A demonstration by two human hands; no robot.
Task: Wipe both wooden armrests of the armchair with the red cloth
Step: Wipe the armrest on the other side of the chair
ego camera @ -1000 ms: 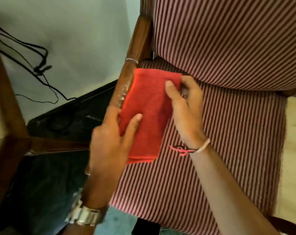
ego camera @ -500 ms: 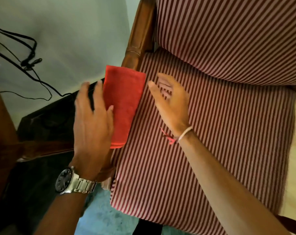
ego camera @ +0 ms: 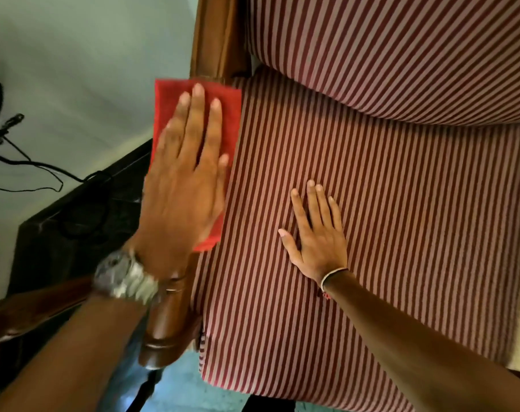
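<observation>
The left hand (ego camera: 184, 185) lay flat, fingers stretched out, pressing the red cloth (ego camera: 223, 120) down on the wooden armrest (ego camera: 169, 328) left of centre in the frame; it pressed rather than gripped. The cloth covered the middle of the armrest, whose rounded front end showed below the wrist and whose far end met the chair post (ego camera: 217, 37) at the top. A metal watch (ego camera: 125, 278) sat on that wrist. The right hand (ego camera: 318, 236) rested palm down, fingers spread and holding nothing, on the striped seat cushion (ego camera: 401, 233), well apart from the cloth. Black cables (ego camera: 20, 162) hung at the left edge.
</observation>
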